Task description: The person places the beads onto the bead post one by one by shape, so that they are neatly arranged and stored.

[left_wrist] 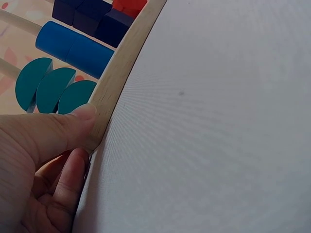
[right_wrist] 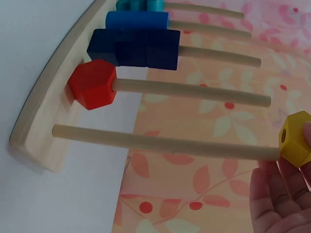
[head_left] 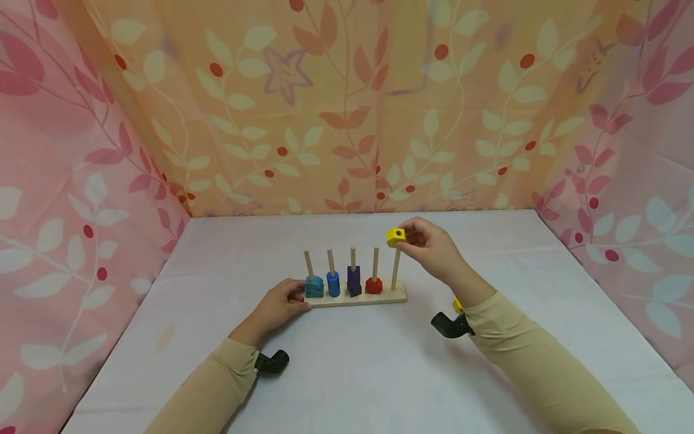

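Observation:
My right hand (head_left: 436, 250) pinches a yellow block (head_left: 396, 237) with a hole through it. In the right wrist view the block (right_wrist: 295, 141) is beside the tip of the bare end peg (right_wrist: 165, 144), its hole visible and off the peg. My left hand (head_left: 275, 308) grips the left end of the wooden peg base (head_left: 352, 301), thumb on the wood. From left to right, the other pegs carry teal half-round blocks (left_wrist: 56, 90), blue cylinders (left_wrist: 73, 47), dark blue blocks (right_wrist: 133, 48) and one red hexagonal block (right_wrist: 93, 84).
Another yellow block (head_left: 458, 305) lies on the white tabletop (head_left: 358, 374), partly hidden by my right wrist. Black wrist cameras stick out from both sleeves. Patterned curtains (head_left: 347, 108) stand at the back and both sides.

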Demonstrator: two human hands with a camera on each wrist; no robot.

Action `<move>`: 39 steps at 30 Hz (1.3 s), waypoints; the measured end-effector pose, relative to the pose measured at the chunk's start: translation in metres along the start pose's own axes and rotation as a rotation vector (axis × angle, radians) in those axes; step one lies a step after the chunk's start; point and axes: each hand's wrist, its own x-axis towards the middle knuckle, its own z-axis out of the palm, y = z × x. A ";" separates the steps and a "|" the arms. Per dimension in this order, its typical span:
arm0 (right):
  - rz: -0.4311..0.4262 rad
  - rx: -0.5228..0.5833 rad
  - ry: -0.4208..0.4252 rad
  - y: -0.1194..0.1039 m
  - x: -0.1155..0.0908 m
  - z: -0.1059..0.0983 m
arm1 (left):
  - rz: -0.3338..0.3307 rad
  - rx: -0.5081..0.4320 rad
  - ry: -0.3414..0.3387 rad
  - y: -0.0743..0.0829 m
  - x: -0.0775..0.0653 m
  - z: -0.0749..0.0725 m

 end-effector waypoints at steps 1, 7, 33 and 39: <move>-0.004 -0.017 -0.004 -0.001 0.001 0.002 | -0.004 -0.002 0.001 0.000 0.000 0.000; -0.007 -0.044 -0.019 -0.004 0.006 0.012 | -0.016 -0.013 0.001 0.000 0.000 0.000; 0.095 -0.027 -0.082 -0.008 0.015 0.024 | -0.009 -0.012 -0.001 -0.002 0.001 0.000; 0.092 0.013 -0.082 -0.005 0.014 0.026 | -0.008 -0.013 -0.001 -0.003 0.001 0.000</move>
